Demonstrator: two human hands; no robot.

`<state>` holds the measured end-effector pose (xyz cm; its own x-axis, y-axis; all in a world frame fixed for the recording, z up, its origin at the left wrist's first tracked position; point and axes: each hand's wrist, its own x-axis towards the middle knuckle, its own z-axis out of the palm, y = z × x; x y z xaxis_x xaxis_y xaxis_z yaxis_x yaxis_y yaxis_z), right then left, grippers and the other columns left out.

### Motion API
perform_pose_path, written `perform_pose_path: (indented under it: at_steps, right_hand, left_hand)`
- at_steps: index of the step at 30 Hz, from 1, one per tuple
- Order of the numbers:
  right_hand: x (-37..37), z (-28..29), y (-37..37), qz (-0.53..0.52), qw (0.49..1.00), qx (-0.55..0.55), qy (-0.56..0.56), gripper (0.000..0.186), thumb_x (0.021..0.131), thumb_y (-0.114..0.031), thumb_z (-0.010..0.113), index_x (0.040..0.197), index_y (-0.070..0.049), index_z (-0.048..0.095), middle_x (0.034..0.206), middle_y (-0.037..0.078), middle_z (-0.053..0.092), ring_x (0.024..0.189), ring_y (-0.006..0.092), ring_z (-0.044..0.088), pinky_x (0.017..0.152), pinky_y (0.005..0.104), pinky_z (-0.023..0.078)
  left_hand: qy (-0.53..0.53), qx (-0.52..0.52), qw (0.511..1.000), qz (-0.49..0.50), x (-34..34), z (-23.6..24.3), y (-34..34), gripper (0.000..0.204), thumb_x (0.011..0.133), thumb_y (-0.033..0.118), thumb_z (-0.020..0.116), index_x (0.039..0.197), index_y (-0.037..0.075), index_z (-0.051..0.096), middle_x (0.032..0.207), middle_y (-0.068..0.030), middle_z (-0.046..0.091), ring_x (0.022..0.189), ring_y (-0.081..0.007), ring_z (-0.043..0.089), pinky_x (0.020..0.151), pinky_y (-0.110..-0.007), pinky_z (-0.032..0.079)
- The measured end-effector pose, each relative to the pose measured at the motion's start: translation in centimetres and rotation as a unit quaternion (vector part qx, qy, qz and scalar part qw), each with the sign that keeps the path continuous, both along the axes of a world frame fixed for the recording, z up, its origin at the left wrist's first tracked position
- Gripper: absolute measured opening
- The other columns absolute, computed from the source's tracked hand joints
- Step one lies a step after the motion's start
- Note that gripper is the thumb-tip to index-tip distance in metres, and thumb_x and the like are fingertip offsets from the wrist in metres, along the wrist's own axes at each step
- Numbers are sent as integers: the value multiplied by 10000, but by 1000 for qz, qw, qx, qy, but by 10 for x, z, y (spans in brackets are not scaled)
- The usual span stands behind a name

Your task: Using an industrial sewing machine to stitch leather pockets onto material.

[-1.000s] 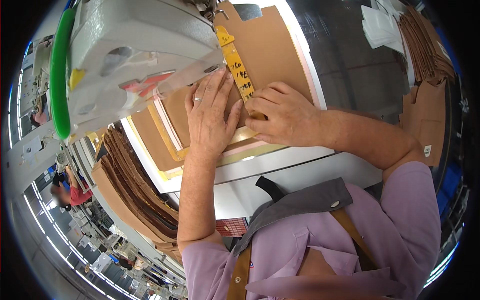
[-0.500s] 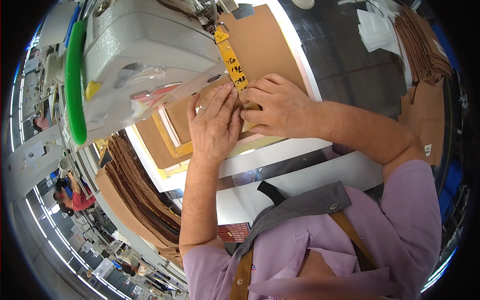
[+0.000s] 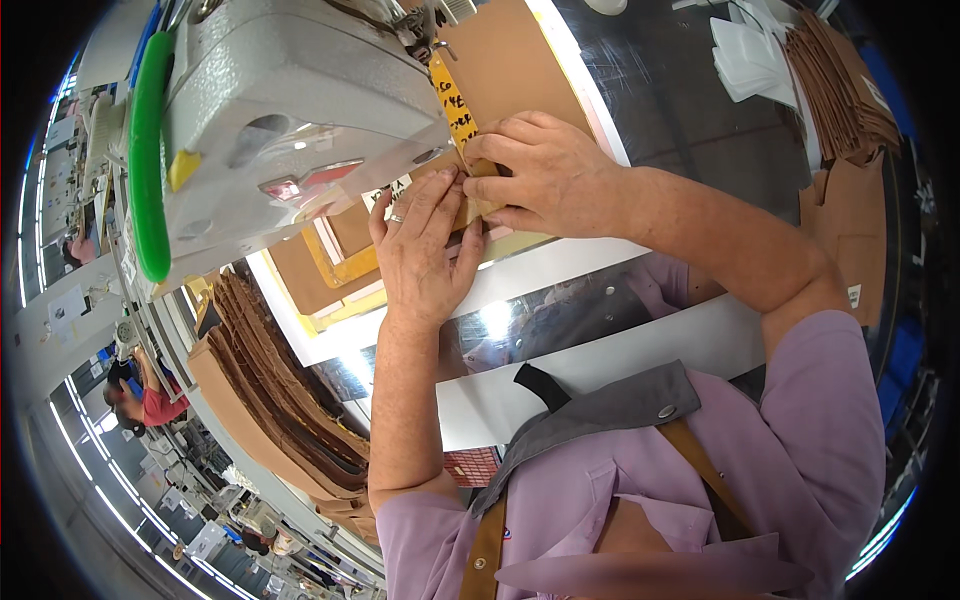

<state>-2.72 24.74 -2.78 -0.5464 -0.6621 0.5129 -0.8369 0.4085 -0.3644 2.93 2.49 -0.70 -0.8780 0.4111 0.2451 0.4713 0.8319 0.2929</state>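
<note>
Left hand point(image 3: 425, 250) lay flat, thumb apart from fingers, near the close end of yellow strip point(image 3: 452, 95). Right hand point(image 3: 560, 180) curled over strip; whether clamped, couldn't tell. Strip lay on brown panel point(image 3: 510, 60), beside machine head point(image 3: 300, 100).

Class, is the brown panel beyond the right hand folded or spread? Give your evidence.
Spread: the brown panel shows one broad, flat face beyond the right hand, with no fold visible. Its covered parts cannot be judged.
</note>
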Motion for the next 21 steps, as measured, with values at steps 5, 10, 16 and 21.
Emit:
perform_pose_path:
  at_steps: [5,10,16,21]
  right_hand:
    - [-11,0,6,15,1000,-5,-6,346,774,-256,825,1052,-110,680,1204,60,641,1132,251,630,990,385,519]
    - [-22,-3,8,-5,1000,-1,-16,396,765,-230,846,1082,-76,664,1218,69,652,1122,269,642,998,379,532]
    - [-36,-4,6,-20,1000,2,10,313,829,-281,804,1014,-67,670,1125,78,668,1127,242,649,1004,362,526]
    - [-45,-3,0,-38,996,75,-7,371,834,-252,810,1126,-66,678,1243,50,655,1180,251,627,1039,362,517]
  left_hand:
    - [-18,-44,999,21,-10,7,5,496,876,331,733,1321,120,675,1390,-49,619,1291,-262,571,1154,-549,298]
    - [6,-62,998,28,-15,0,4,535,888,350,735,1367,128,650,1412,-71,602,1270,-261,569,1120,-507,305]
    - [-14,-34,998,49,-11,-12,-12,599,911,384,731,1434,122,602,1453,-101,575,1314,-284,537,1131,-495,285]
    - [-39,-43,995,84,3,-4,-4,702,940,480,663,1519,113,509,1533,-176,506,1423,-358,455,1211,-568,176]
